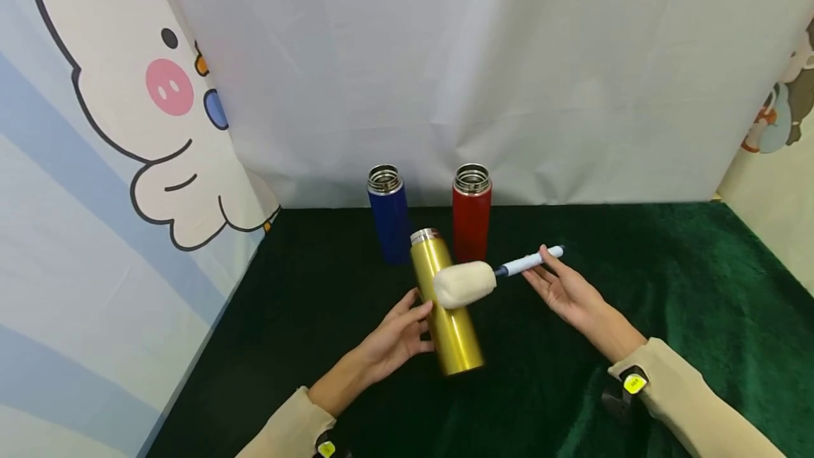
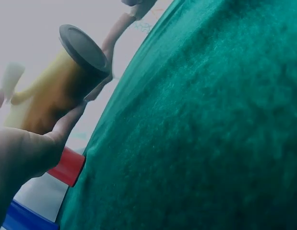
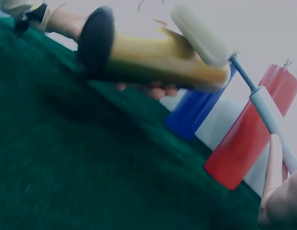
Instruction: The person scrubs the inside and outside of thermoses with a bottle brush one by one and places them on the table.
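My left hand grips a gold vacuum flask around its middle, its bare steel mouth tilted up toward the back left. In the right wrist view the flask hangs above the cloth with its dark base to the left. Between thumb and fingers, my right hand pinches the pale blue handle of a bottle brush. The brush's cream sponge head overlaps the flask's upper body in the head view. Part of that body is hidden behind the sponge.
Behind the flask stand an uncapped blue flask and an uncapped red flask, side by side and upright. Dark green plush cloth covers the table. A white curtain hangs at the back, and a cartoon-printed sheet at the left.
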`<state>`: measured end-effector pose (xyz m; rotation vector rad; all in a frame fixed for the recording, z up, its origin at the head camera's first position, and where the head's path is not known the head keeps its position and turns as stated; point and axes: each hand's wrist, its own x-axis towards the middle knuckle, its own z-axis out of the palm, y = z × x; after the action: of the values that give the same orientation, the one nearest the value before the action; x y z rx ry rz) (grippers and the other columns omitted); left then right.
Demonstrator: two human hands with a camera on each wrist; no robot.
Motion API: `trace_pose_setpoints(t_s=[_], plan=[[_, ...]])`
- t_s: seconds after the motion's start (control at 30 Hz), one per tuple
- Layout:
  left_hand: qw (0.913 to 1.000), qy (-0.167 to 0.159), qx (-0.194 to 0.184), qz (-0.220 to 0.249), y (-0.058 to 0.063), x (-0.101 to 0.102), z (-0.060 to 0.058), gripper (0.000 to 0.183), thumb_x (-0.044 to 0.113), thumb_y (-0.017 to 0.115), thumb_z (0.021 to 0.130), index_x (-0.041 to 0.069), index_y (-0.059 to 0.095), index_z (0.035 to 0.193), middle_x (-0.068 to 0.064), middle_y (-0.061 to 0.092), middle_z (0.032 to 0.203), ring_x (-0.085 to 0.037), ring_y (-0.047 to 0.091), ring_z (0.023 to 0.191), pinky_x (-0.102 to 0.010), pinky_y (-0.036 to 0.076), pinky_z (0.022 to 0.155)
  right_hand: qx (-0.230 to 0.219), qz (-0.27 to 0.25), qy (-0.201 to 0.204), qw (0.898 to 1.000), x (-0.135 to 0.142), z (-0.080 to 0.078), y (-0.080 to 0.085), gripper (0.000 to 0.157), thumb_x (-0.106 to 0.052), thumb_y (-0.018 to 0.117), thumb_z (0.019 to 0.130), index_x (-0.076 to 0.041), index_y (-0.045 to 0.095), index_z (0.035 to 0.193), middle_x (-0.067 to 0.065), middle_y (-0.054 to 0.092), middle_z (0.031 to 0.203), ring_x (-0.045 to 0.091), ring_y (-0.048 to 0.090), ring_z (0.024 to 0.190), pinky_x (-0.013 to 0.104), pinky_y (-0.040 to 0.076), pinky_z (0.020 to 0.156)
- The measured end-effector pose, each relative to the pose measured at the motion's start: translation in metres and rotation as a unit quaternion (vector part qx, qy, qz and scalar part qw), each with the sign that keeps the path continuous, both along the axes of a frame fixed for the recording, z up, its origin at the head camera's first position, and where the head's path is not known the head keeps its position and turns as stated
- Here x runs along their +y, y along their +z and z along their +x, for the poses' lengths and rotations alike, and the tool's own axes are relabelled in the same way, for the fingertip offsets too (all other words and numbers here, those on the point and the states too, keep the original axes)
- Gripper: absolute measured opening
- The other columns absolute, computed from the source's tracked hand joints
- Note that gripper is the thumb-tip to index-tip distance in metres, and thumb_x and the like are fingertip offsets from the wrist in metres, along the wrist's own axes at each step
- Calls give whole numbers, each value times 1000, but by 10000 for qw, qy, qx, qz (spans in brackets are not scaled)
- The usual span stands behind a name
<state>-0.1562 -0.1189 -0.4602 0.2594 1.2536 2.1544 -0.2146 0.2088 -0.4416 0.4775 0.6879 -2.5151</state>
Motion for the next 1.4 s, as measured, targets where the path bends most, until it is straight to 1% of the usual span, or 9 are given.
trace_pose_setpoints(t_s=[0.27, 0.37, 0.43, 0.53, 0.67, 0.9, 1.07, 1.2, 1.4], plan=[[9998, -154, 109, 107, 1, 1, 1, 64, 22, 47, 108, 26, 9, 159, 2, 55, 133, -17, 59, 121, -43, 50, 100, -349, -783, -732, 9936, -14, -11, 20, 68, -19, 63, 98, -39, 24, 149, 8, 62, 116, 21, 72, 109, 22, 47, 109], [9995, -194, 147, 218, 2, 1, -1, 62, 23, 47, 108, 25, 11, 160, 3, 57, 132, -16, 60, 120, -42, 50, 100, -435, -948, -933, 9902, -15, -11, 21, 73, -19, 62, 99, -43, 19, 152, 8, 59, 119, 17, 64, 125, 22, 45, 111], [9994, -219, 142, 245, 2, 1, -2, 58, 25, 46, 109, 22, 16, 159, 3, 59, 130, -16, 60, 119, -41, 50, 100, -522, -1026, -957, 9887, -14, -10, 20, 72, -19, 62, 99, -44, 20, 152, 9, 60, 118, 17, 62, 128, 22, 45, 111], [9994, -248, 129, 203, 1, 1, -2, 55, 25, 42, 110, 20, 18, 160, 3, 60, 129, -16, 61, 118, -40, 50, 100, -579, -1014, -793, 9900, -11, -6, 16, 69, -20, 62, 99, -44, 21, 149, 9, 62, 114, 19, 68, 117, 22, 46, 110], [9995, -202, 201, 114, 0, 1, -1, 55, 26, 39, 112, 20, 16, 161, 2, 59, 130, -16, 61, 118, -41, 52, 98, -527, -667, -389, 9956, -8, 5, 9, 62, -24, 62, 100, -44, 21, 141, 4, 60, 112, 20, 72, 98, 20, 50, 105], [9986, -78, 240, 473, 0, 0, -1, 48, 29, 44, 110, 23, 23, 152, 3, 61, 126, -14, 63, 114, -40, 53, 96, -425, 53, 37, 9991, -1, 32, -4, 36, -31, 61, 101, -35, 35, 126, -1, 56, 114, 11, 68, 97, 17, 54, 98], [9981, 65, 93, 602, 2, 0, 0, 53, 29, 43, 111, 31, 15, 155, 2, 60, 131, -16, 62, 121, -43, 50, 102, -138, 319, 244, 9991, 6, 47, -13, 13, -33, 56, 104, -27, 57, 115, -2, 58, 110, 9, 66, 97, 18, 56, 93], [9971, 105, -17, 760, 2, -2, -1, 53, 31, 38, 112, 32, 12, 158, 3, 56, 133, -17, 59, 122, -43, 49, 104, 138, 545, 404, 9976, 10, 51, -17, 20, -33, 52, 106, -22, 69, 105, -2, 60, 104, 7, 66, 94, 17, 57, 88], [9984, -25, 74, 569, 1, -3, -3, 41, 31, 38, 112, 23, 29, 151, 4, 62, 128, -15, 62, 119, -42, 50, 104, 422, 844, 386, 9948, 14, 45, -22, 25, -36, 50, 106, -22, 71, 103, -2, 63, 100, 6, 67, 90, 16, 57, 82]])
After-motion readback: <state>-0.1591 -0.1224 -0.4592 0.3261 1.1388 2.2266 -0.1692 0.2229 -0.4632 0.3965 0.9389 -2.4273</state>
